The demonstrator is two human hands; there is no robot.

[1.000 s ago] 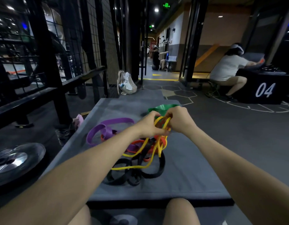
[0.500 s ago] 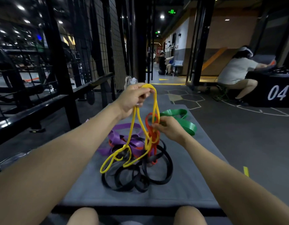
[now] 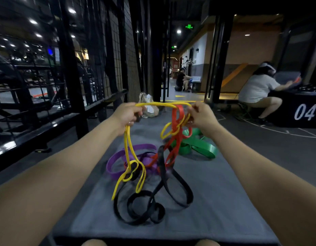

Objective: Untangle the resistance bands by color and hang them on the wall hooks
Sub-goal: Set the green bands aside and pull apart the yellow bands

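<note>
Both arms outstretched, left hand [image 3: 127,113] and right hand [image 3: 200,115] raised level, each gripping the yellow band [image 3: 160,104] stretched between them

A gym: black steel racks [image 3: 68,107], grey floor mat [image 3: 215,201], numbered black box [image 3: 299,112]

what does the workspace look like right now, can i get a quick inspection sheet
surface: grey mat, bands piled mid-mat
job's things: yellow band stretched between both hands, red band looped on it; purple band, black band, green band on the mat
clutter: bag on the floor beyond the mat
grippers: left hand and right hand each grip the yellow band
cables: nothing seen
surroundings: black wire fence; wall hooks not seen; seated person at box marked 04
</note>
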